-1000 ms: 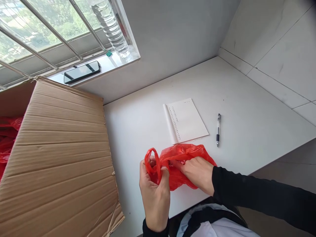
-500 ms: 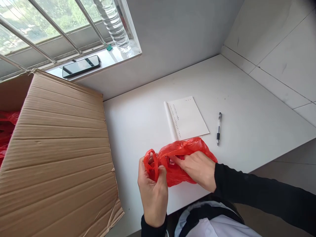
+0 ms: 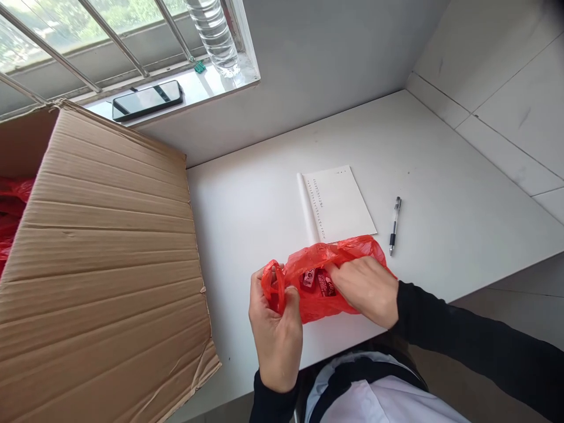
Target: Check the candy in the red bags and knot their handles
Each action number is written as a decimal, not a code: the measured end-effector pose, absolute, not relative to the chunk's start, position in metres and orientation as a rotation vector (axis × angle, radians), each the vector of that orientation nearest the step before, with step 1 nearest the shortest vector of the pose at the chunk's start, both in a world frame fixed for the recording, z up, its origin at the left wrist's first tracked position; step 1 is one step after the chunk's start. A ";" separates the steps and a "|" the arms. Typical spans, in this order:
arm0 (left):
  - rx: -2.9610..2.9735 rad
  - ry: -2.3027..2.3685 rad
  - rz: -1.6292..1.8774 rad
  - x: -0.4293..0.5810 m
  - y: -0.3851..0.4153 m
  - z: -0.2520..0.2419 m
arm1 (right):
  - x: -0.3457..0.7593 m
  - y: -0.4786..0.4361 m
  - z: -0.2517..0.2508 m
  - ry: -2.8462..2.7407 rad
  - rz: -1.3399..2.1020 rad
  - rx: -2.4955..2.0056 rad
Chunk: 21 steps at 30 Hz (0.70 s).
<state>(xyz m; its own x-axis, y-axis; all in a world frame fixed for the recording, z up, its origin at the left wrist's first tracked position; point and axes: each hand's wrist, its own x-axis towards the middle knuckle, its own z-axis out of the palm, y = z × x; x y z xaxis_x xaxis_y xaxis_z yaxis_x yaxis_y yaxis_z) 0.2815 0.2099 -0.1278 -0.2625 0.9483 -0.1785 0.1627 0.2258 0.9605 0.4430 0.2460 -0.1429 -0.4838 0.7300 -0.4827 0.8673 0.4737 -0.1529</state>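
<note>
A red plastic bag (image 3: 312,310) lies on the white table in front of me, its mouth spread wide. My left hand (image 3: 277,329) is closed around the bag's handle loops at the left. Inside the bag, small dark-red packets (image 3: 326,284) with pale lettering show through the opening. My right hand (image 3: 365,288) reaches into the bag from the right; its fingertips are hidden behind the red plastic, so what they touch cannot be made out.
A notebook (image 3: 343,202) with handwriting lies just beyond the bag, and a pen (image 3: 395,226) rests to its right. At left stands a large cardboard box (image 3: 118,252) holding more red plastic. A phone (image 3: 147,101) and water bottle (image 3: 215,41) stand on the windowsill.
My right hand has shifted slightly right inside the bag, and more of the dark-red packets shows. The left hand keeps its hold on the handles. The camera view has tilted a little.
</note>
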 end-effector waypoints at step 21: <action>1.067 1.638 1.075 0.280 0.203 -0.125 | 0.486 0.220 -0.102 3.050 -0.544 1.917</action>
